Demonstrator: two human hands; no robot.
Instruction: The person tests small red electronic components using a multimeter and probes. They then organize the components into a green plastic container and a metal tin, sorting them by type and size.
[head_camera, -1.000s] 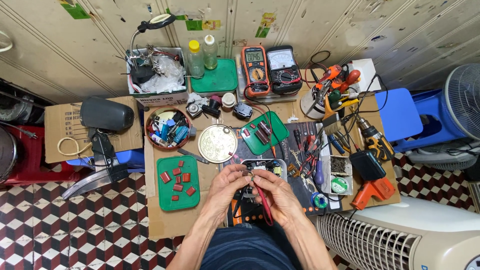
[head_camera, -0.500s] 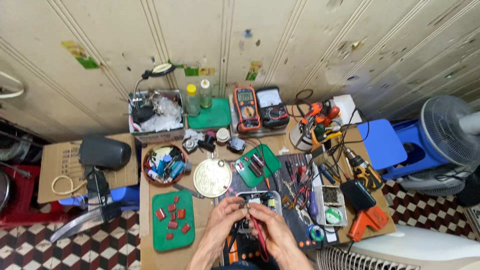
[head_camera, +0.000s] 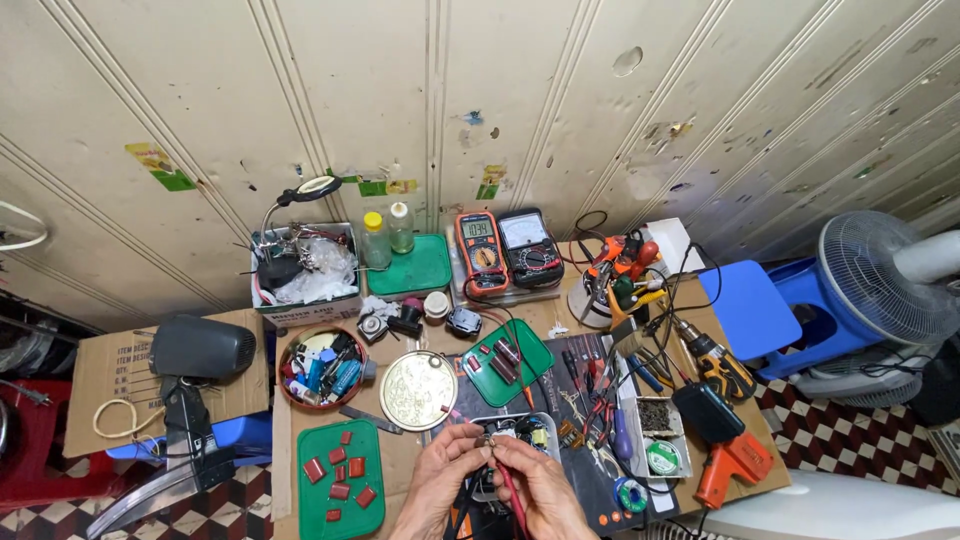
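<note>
At bottom centre, left hand (head_camera: 437, 478) and right hand (head_camera: 537, 485) pinch a small component (head_camera: 489, 440) between meeting fingertips, red probe (head_camera: 510, 495) trailing downward

Against my wall stand an orange meter (head_camera: 481, 253) with a small grey screen and a black dial meter (head_camera: 530, 248); a brown cardboard box (head_camera: 110, 385) lies left.

A brown workbench (head_camera: 400, 455) stands against a panelled wall. Along its back edge sit a white box of clutter (head_camera: 305, 275), two bottles (head_camera: 387, 233), a green tray (head_camera: 422, 265) and two multimeters (head_camera: 505, 250). Toward the left edge lie a round bowl of parts (head_camera: 322, 368) and a green tray of red components (head_camera: 340, 480); a round metal lid (head_camera: 419, 390) lies mid-surface. An orange glue gun (head_camera: 730, 465) rests at the right front corner.
</note>
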